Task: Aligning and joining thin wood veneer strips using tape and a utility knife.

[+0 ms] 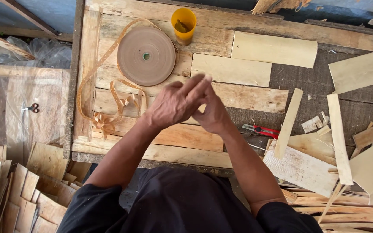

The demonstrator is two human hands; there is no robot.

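My left hand [174,103] and my right hand [213,115] meet above the plank worktop [173,138], fingertips pressed together. Whether anything small is pinched between them is hidden by the fingers. Just beyond the left hand lies a flat brown roll of paper tape [146,56]. Its loose end [109,116] loops and curls toward the bench's near left. A red-handled utility knife [262,130] rests just right of my right hand.
A yellow cup [183,23] stands at the far edge. Pale veneer sheets [273,49] and narrow strips [339,138] lie scattered to the right. Stacked veneer pieces [18,194] sit at the lower left, and small scissors [33,108] lie on a plastic-covered board.
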